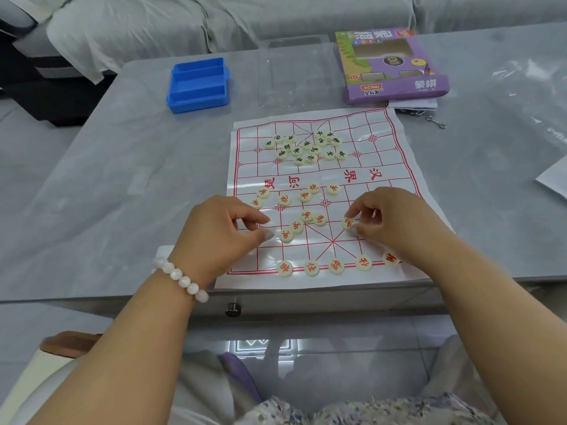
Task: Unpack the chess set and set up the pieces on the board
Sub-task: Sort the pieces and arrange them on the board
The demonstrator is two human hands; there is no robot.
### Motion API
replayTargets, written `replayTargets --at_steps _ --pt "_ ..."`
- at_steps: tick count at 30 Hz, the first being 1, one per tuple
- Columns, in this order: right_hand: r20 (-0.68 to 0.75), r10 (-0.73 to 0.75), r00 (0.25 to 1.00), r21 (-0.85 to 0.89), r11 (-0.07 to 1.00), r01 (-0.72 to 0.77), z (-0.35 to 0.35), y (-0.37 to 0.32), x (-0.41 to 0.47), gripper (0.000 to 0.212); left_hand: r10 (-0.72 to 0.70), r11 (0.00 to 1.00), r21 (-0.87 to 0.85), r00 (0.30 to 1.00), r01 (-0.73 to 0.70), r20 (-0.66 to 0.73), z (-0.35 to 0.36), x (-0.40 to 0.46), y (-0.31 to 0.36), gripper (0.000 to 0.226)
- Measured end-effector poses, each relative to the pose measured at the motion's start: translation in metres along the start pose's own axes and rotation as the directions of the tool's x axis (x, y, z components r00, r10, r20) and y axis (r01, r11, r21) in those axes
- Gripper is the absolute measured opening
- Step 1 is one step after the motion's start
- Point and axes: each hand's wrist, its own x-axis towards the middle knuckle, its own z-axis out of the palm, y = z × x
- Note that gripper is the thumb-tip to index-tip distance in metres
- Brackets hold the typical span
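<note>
as right hand (389, 219) pinches a cream disc (348, 223) – red glyph, left hand (221, 231) curled, empty

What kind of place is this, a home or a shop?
Probably a home living room: a sofa under a loose grey cover stands behind the low grey table, where a paper chess board with red lines lies beside a purple cardboard game box.

The purple box (395, 67) reads "XCPAI" and "象棋"; the board (322, 179) shows "楚河" and "汉界" in red.
</note>
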Motion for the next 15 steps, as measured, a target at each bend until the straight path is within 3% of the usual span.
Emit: replayTargets --at_steps 6,12,15 --pt "0.012 -0.015 1.0 -0.003 1.0 0.015 -0.001 0.0 -0.001 0.024 0.018 0.999 0.031 0.999 -0.019 0.028 0.01 0.004 0.006 0.031" --pt "-0.089 -0.002 0.996 0.056 0.998 0.008 -0.021 0.02 -0.02 0.016 0.009 1.0 0.006 0.998 -0.009 -0.055 0.009 0.008 0.003 0.028" --pt "0.009 0.014 1.0 0.081 0.997 -0.015 -0.035 0.04 -0.036 0.017 0.009 1.0 0.004 0.998 -0.008 -0.07 0.01 0.009 0.004 0.027"
